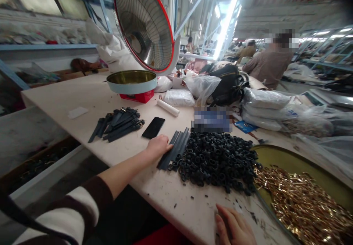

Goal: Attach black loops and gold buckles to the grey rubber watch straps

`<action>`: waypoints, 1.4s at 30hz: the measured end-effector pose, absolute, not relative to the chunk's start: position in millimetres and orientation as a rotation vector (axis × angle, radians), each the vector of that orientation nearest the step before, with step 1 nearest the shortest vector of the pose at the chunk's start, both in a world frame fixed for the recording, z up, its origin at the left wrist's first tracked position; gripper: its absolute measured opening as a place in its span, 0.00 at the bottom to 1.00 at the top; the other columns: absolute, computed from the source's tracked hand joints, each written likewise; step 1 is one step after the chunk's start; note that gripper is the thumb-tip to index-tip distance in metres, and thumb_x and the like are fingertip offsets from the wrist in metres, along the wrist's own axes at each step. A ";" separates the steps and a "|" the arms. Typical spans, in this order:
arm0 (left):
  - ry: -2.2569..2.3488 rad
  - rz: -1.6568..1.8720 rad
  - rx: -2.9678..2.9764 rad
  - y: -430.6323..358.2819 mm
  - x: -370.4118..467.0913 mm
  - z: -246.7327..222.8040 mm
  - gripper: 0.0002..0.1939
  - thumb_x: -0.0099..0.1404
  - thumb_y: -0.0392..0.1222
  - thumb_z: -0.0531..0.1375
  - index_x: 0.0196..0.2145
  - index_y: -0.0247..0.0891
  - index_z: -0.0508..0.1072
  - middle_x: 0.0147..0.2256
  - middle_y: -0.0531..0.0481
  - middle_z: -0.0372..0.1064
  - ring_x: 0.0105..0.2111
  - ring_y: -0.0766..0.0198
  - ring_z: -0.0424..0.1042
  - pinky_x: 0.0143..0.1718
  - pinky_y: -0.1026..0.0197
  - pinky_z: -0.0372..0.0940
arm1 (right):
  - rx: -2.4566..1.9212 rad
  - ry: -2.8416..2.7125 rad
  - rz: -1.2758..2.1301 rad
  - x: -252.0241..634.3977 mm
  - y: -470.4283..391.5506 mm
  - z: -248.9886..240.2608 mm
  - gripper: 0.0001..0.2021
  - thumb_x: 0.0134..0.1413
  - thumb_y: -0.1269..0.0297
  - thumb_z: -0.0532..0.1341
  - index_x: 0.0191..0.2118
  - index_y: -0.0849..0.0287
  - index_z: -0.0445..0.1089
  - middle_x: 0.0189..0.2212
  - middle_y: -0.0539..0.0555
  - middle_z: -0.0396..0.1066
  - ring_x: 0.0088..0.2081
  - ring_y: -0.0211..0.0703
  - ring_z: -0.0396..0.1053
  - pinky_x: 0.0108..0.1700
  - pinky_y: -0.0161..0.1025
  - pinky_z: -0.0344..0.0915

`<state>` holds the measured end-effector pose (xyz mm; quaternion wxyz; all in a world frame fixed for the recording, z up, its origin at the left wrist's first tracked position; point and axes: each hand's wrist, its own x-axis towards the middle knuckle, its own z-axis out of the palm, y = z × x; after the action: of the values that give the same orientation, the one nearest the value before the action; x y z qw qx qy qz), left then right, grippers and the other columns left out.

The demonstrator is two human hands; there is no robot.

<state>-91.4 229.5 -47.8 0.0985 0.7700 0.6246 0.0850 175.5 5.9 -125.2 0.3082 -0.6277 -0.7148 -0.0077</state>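
pale tabletop: the pale worn work table (pixel 91 101) runs its near edge from lower right up to the far left corner, with bare room along that edge between the two hands
right hand: the right hand (pixel 234 228) lies flat at the near edge, fingers loosely together, holding nothing
left hand: the left hand (pixel 158 145), on a striped brown and white sleeve (pixel 68 215), presses fingers down on the near end of the strips, not closed round them
strips: the flat black plastic strips (pixel 176 147) lie side by side in a short stack, touching the ring heap on their right
rings: the heap of small black rubber rings (pixel 217 160) spreads mid-table, reaching the tray rim
tray: the round olive metal tray (pixel 275 156) of small gold metal clips (pixel 303 204) sits at right, overhanging the near edge
phone: the black phone (pixel 153 127) lies just beyond the left hand
far pile: the pile of black strap pieces (pixel 118 123) rests left, open table around it
far end: the red-rimmed wire-grille heater (pixel 145 26) stands over the round blue tin (pixel 131 82)
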 end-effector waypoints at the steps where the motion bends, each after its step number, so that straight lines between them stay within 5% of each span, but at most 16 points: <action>1: 1.851 0.265 2.223 230.9 -83.4 -50.0 0.14 0.56 0.50 0.56 0.30 0.36 0.71 0.35 0.45 0.69 0.36 0.59 0.68 0.35 0.64 0.59 | -1.632 -1.916 -0.011 172.3 5.3 -119.9 0.14 0.55 0.56 0.52 0.41 0.57 0.68 0.36 0.57 0.73 0.37 0.49 0.71 0.38 0.45 0.68; 6: 1.856 0.390 1.976 228.9 -71.3 -38.1 0.06 0.53 0.40 0.57 0.26 0.34 0.68 0.28 0.46 0.69 0.34 0.60 0.69 0.32 0.64 0.60 | -1.697 -1.833 0.095 159.0 -0.8 -98.6 0.12 0.56 0.61 0.52 0.42 0.59 0.67 0.37 0.58 0.70 0.39 0.49 0.67 0.42 0.47 0.64; 12: 1.556 0.606 1.798 150.5 -52.5 3.6 0.13 0.58 0.31 0.47 0.43 0.33 0.58 0.33 0.48 0.68 0.25 0.71 0.68 0.26 0.68 0.62 | -1.673 -1.628 0.265 161.3 -1.9 -83.8 0.11 0.57 0.65 0.50 0.43 0.60 0.65 0.39 0.57 0.67 0.40 0.44 0.66 0.42 0.42 0.64; 15: 1.060 0.443 1.427 91.6 -36.3 9.3 0.10 0.63 0.40 0.47 0.41 0.35 0.60 0.24 0.54 0.66 0.15 0.73 0.61 0.18 0.69 0.57 | -1.743 -1.625 0.192 169.6 11.0 -70.8 0.11 0.58 0.66 0.48 0.43 0.61 0.64 0.39 0.57 0.66 0.40 0.41 0.66 0.41 0.37 0.64; 18: 0.861 0.223 1.048 51.3 -21.4 0.7 0.17 0.63 0.51 0.47 0.37 0.33 0.63 0.20 0.53 0.66 0.15 0.72 0.62 0.16 0.70 0.56 | -1.901 -1.772 0.048 173.7 33.3 -60.1 0.10 0.58 0.67 0.50 0.41 0.61 0.66 0.37 0.56 0.67 0.37 0.41 0.66 0.39 0.36 0.62; 24: 0.893 0.236 0.668 40.5 -9.7 -17.6 0.14 0.59 0.42 0.51 0.38 0.30 0.68 0.20 0.53 0.65 0.15 0.73 0.61 0.16 0.70 0.56 | -2.064 -1.860 -0.057 166.1 66.6 -60.9 0.09 0.54 0.67 0.55 0.39 0.63 0.67 0.33 0.59 0.67 0.34 0.48 0.66 0.35 0.40 0.57; 37: 0.863 0.205 0.590 62.2 -11.3 -36.0 0.17 0.59 0.43 0.50 0.42 0.29 0.67 0.22 0.52 0.65 0.17 0.71 0.62 0.18 0.69 0.55 | -2.162 -2.105 -0.102 173.9 64.4 -58.2 0.04 0.52 0.72 0.56 0.32 0.59 0.67 0.33 0.55 0.66 0.34 0.44 0.65 0.34 0.38 0.53; 42: 0.861 0.244 0.733 65.3 -12.5 -36.0 0.20 0.61 0.48 0.48 0.43 0.30 0.67 0.20 0.58 0.57 0.14 0.75 0.50 0.15 0.70 0.46 | -2.089 -2.129 -0.134 180.3 55.7 -61.0 0.04 0.52 0.72 0.55 0.31 0.60 0.66 0.32 0.55 0.67 0.36 0.46 0.64 0.36 0.40 0.54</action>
<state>-12.5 65.3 -36.0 0.8373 0.3463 0.4070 0.1152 180.3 55.7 -61.0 0.0781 -0.6976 -0.7109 -0.0446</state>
